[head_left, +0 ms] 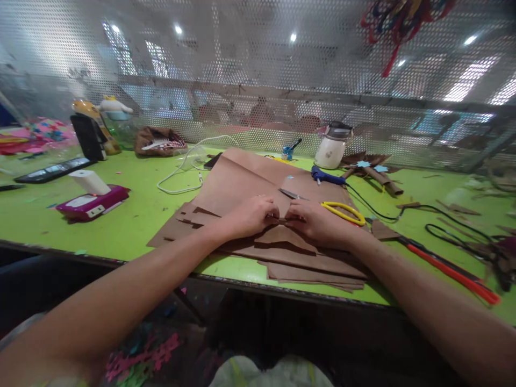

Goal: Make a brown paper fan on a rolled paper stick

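Bare forearms come in from the near edge, above light-coloured clothing at the knees, and meet over a green table [137, 228]. The person's left hand [253, 214] and right hand [312, 220] are nearly closed, thumbs and fingertips drawn together on a small piece of brown paper [286, 236]. It lies between them over a spread of brown paper sheets [234, 174], toward the table's front edge.

Scissors [343, 213] with yellow handles lie just beyond the right hand, near a blue glue gun [328, 176] with a dark cord.

Farther back, a small blue pot [287, 155] holds a dark, pen-like stick [296, 143] leaning out over its rim. To its right stands a white bottle [332, 151] with a dark lid; its contents cannot be seen. At the left, a brown pouch [151, 138] lies slumped, a patterned fabric and something pale showing at its front; what else it contains is hidden. Beside it is a clear container [123, 131] with a toy-like figure on top. Nearer, a white plug [89, 183] sits upright in a purple power strip [94, 204].
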A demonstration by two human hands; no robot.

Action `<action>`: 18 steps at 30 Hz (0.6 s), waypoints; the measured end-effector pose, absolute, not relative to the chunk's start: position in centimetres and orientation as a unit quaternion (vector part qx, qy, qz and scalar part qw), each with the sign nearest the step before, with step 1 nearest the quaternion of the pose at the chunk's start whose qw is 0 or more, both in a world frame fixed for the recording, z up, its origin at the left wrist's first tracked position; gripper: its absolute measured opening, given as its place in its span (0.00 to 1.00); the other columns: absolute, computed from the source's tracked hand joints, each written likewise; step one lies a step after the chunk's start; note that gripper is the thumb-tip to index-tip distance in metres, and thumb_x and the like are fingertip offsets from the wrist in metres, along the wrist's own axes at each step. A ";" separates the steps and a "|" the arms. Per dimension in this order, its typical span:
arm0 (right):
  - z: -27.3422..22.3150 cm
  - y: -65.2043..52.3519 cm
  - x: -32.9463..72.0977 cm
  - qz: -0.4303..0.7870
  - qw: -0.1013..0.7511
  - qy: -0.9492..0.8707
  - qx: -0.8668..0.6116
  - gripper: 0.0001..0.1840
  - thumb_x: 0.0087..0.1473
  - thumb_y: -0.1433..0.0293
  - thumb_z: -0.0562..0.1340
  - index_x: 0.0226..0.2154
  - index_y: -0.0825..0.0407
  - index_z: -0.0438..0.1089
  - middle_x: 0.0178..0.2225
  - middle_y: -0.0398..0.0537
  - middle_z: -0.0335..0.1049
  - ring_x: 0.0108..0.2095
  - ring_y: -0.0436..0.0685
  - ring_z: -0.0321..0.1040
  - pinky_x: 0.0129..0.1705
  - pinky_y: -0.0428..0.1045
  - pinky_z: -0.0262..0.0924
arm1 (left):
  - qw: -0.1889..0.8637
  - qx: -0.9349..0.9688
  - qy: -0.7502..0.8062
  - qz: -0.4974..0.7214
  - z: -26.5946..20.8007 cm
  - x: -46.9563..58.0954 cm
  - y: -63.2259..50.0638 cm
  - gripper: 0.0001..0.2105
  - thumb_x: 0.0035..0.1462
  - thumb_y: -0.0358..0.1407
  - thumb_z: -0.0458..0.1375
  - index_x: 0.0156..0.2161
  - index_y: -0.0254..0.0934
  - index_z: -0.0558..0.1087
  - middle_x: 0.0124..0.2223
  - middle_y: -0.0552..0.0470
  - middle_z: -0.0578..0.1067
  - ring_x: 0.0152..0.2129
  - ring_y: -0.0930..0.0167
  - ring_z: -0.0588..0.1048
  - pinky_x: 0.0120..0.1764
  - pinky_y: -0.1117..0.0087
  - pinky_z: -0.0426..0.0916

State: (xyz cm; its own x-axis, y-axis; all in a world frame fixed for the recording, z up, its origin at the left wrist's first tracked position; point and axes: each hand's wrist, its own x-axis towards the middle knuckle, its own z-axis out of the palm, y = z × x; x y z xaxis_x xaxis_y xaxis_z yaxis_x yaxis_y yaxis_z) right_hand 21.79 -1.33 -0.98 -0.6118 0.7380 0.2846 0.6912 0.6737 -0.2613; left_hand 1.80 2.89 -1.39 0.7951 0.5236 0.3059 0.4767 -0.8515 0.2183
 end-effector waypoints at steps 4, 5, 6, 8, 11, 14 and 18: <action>-1.0 -1.3 22.0 0.067 0.182 -0.895 -0.402 0.05 0.54 0.73 0.57 0.28 0.54 0.67 0.29 0.46 0.68 0.31 0.52 0.61 0.33 0.46 0.53 | 0.092 0.942 0.269 0.177 -1.0 1.9 2.7 0.07 0.55 0.33 0.54 0.32 0.34 0.74 0.30 0.51 0.69 0.26 0.73 0.66 0.31 0.73 0.59; -1.0 -1.3 22.1 0.067 0.180 -0.895 -0.402 0.05 0.53 0.73 0.57 0.28 0.54 0.67 0.29 0.46 0.68 0.30 0.51 0.61 0.32 0.46 0.52 | 0.100 0.941 0.271 0.175 -0.9 1.9 2.7 0.06 0.54 0.32 0.54 0.32 0.34 0.74 0.30 0.51 0.69 0.26 0.74 0.66 0.30 0.73 0.59; -1.0 -1.2 22.2 0.068 0.178 -0.896 -0.401 0.05 0.53 0.73 0.57 0.27 0.54 0.67 0.28 0.46 0.68 0.30 0.51 0.61 0.32 0.46 0.52 | 0.107 0.941 0.271 0.173 -0.8 1.9 2.7 0.06 0.54 0.31 0.54 0.31 0.34 0.73 0.30 0.52 0.69 0.25 0.74 0.66 0.30 0.73 0.59; -1.0 -1.0 22.4 0.071 0.171 -0.899 -0.398 0.05 0.53 0.74 0.57 0.27 0.54 0.67 0.28 0.46 0.68 0.30 0.51 0.61 0.32 0.45 0.52 | 0.118 0.940 0.269 0.172 -0.8 1.8 2.8 0.06 0.54 0.30 0.54 0.31 0.34 0.73 0.30 0.52 0.69 0.25 0.74 0.66 0.31 0.74 0.59; -0.7 -0.9 22.8 0.066 0.150 -0.906 -0.391 0.06 0.53 0.75 0.56 0.28 0.54 0.67 0.29 0.46 0.68 0.30 0.51 0.61 0.32 0.45 0.52 | 0.126 0.941 0.261 0.173 -1.0 1.7 2.9 0.06 0.54 0.30 0.53 0.31 0.33 0.72 0.30 0.51 0.69 0.26 0.74 0.66 0.31 0.74 0.59; -0.3 -1.1 23.0 0.056 0.124 -0.910 -0.391 0.08 0.53 0.75 0.55 0.29 0.54 0.69 0.31 0.48 0.67 0.32 0.52 0.62 0.34 0.45 0.53 | 0.128 0.941 0.261 0.170 -1.1 1.7 3.0 0.06 0.53 0.29 0.53 0.31 0.33 0.72 0.30 0.51 0.69 0.26 0.74 0.66 0.30 0.74 0.59; 0.2 -1.7 22.8 0.055 0.100 -0.907 -0.406 0.08 0.52 0.77 0.55 0.31 0.53 0.69 0.32 0.49 0.68 0.33 0.53 0.64 0.34 0.46 0.53 | 0.126 0.942 0.260 0.173 -1.2 1.6 2.9 0.05 0.53 0.28 0.52 0.30 0.33 0.71 0.30 0.51 0.69 0.27 0.73 0.66 0.31 0.74 0.59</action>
State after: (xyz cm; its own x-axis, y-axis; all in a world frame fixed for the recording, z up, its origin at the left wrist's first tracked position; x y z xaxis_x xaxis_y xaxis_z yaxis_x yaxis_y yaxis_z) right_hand 22.84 -1.68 0.25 -0.6500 0.7476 0.1363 0.7258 0.6638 -0.1804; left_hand 1.58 2.94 -1.20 0.8050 0.5333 0.2599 0.4463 -0.8331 0.3268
